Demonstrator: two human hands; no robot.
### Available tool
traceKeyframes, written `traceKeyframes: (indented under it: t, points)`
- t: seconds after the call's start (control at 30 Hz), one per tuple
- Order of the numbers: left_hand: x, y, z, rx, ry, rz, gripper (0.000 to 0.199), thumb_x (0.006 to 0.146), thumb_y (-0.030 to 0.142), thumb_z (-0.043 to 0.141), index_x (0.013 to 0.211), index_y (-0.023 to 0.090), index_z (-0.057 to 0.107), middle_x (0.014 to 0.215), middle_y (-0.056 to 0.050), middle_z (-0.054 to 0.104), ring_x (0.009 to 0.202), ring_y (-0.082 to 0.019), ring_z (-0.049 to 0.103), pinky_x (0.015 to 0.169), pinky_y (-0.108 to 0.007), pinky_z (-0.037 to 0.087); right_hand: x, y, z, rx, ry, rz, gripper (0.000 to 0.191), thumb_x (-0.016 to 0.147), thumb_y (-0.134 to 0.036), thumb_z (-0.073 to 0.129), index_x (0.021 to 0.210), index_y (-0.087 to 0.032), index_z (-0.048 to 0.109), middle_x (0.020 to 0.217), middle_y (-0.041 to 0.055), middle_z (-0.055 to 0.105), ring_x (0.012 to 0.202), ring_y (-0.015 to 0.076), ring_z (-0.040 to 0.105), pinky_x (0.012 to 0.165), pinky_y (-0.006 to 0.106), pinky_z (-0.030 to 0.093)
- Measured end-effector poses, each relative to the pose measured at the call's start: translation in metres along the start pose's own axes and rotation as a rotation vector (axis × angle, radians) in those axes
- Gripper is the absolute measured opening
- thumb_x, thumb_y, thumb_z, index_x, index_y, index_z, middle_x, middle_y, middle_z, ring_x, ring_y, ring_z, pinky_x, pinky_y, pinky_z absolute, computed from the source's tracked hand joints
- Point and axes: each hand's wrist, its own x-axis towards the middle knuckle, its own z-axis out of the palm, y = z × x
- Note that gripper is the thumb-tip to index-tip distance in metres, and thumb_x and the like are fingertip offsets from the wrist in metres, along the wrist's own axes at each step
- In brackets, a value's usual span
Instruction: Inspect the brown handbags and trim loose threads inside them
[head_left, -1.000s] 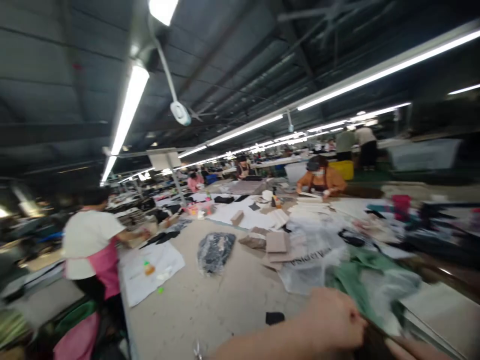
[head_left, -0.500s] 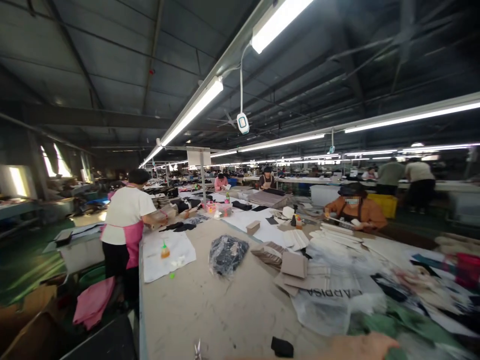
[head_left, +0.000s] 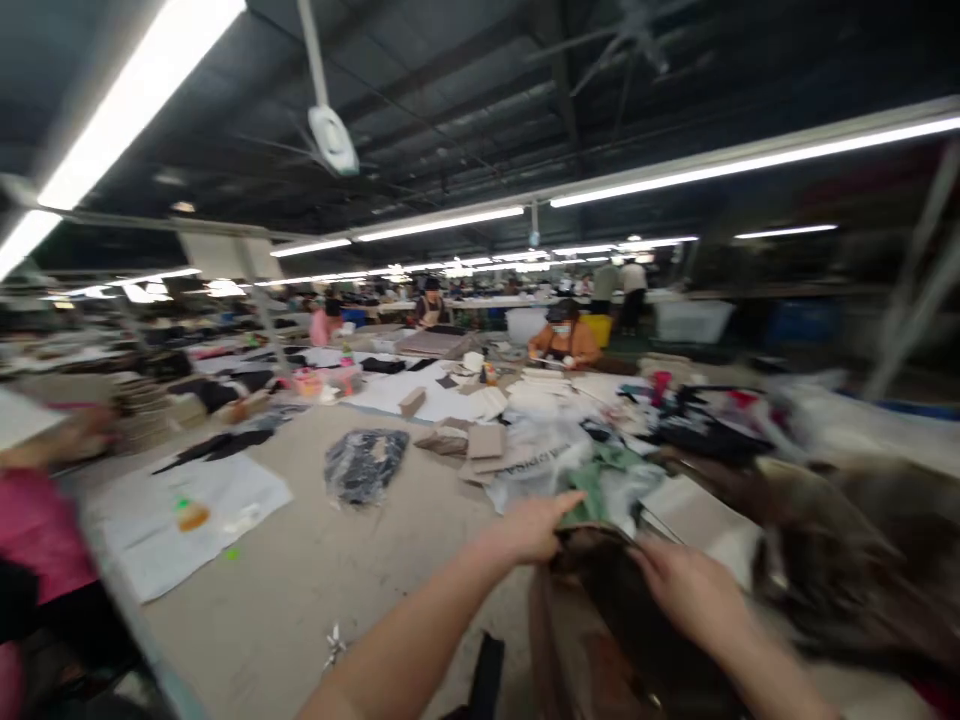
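A dark brown bag (head_left: 615,600) stands at the near side of the table, its opening facing up and partly blurred. My left hand (head_left: 536,528) grips its far left rim, thumb and fingers closed on the edge. Opposite it, my right hand (head_left: 686,585) is closed on the right side of the same rim; some fingertips are hidden behind the material. Just beyond the bag lies green cloth (head_left: 596,490) beside clear plastic wrapping. A black strip (head_left: 487,675) lies by my left forearm.
Small scissors (head_left: 334,645) lie on the table (head_left: 285,580). Farther off are a plastic-wrapped dark bundle (head_left: 365,463), grey-brown board pieces (head_left: 486,441) and a glue bottle (head_left: 191,513) on white sheeting. Brown material (head_left: 847,560) is heaped at right. A co-worker in pink (head_left: 49,530) stands left.
My view has swung right and down. The brown bag has come into view with both hands on it; before, only one blurred hand showed near the green cloth.
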Motion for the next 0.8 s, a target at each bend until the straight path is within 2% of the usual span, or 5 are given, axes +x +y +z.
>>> traceKeyframes:
  t: [0.37, 0.43, 0.57, 0.7, 0.8]
  points:
    - [0.010, 0.028, 0.028, 0.200, 0.239, -0.001, 0.033, 0.072, 0.034, 0.064, 0.100, 0.022, 0.050, 0.112, -0.006, 0.058, 0.104, -0.022, 0.053, 0.088, -0.033, 0.039, 0.003, -0.012, -0.016, 0.032, -0.135, 0.158, 0.036, 0.090, -0.036, 0.034, 0.085, -0.017, 0.064, 0.084, 0.0113, 0.068, 0.081, 0.0223, 0.063, 0.067, 0.028, 0.042]
    - [0.016, 0.029, 0.030, 0.208, 0.227, -0.022, 0.030, 0.076, 0.034, 0.060, 0.103, 0.022, 0.051, 0.109, -0.005, 0.060, 0.100, -0.021, 0.055, 0.086, -0.032, 0.040, 0.004, -0.010, -0.015, 0.043, -0.146, 0.161, 0.038, 0.091, -0.038, 0.032, 0.087, -0.017, 0.064, 0.085, 0.0120, 0.068, 0.083, 0.0224, 0.063, 0.069, 0.029, 0.042]
    - [0.033, 0.024, 0.033, 0.147, 0.140, -0.090, 0.052, 0.077, 0.031, 0.058, 0.126, 0.023, 0.040, 0.113, -0.007, 0.061, 0.101, -0.023, 0.058, 0.084, -0.033, 0.043, 0.005, -0.002, -0.011, 0.057, -0.138, 0.122, 0.039, 0.091, -0.040, 0.032, 0.086, -0.018, 0.064, 0.084, 0.0105, 0.068, 0.082, 0.0215, 0.063, 0.068, 0.028, 0.042]
    - [0.049, 0.013, 0.027, 0.076, -0.006, 0.087, 0.060, 0.070, 0.025, 0.066, 0.126, 0.026, 0.043, 0.118, -0.004, 0.060, 0.106, -0.021, 0.056, 0.090, -0.031, 0.042, 0.006, 0.008, -0.009, 0.069, -0.131, 0.047, 0.039, 0.091, -0.041, 0.032, 0.083, -0.019, 0.063, 0.082, 0.0084, 0.068, 0.080, 0.0198, 0.062, 0.067, 0.026, 0.040]
    - [0.051, 0.007, 0.015, 0.031, -0.006, 0.192, 0.057, 0.068, 0.027, 0.068, 0.120, 0.025, 0.045, 0.119, -0.002, 0.058, 0.107, -0.020, 0.055, 0.092, -0.031, 0.041, 0.008, 0.016, -0.008, 0.084, -0.130, 0.022, 0.039, 0.091, -0.041, 0.033, 0.081, -0.018, 0.063, 0.082, 0.0084, 0.068, 0.080, 0.0191, 0.062, 0.066, 0.025, 0.040]
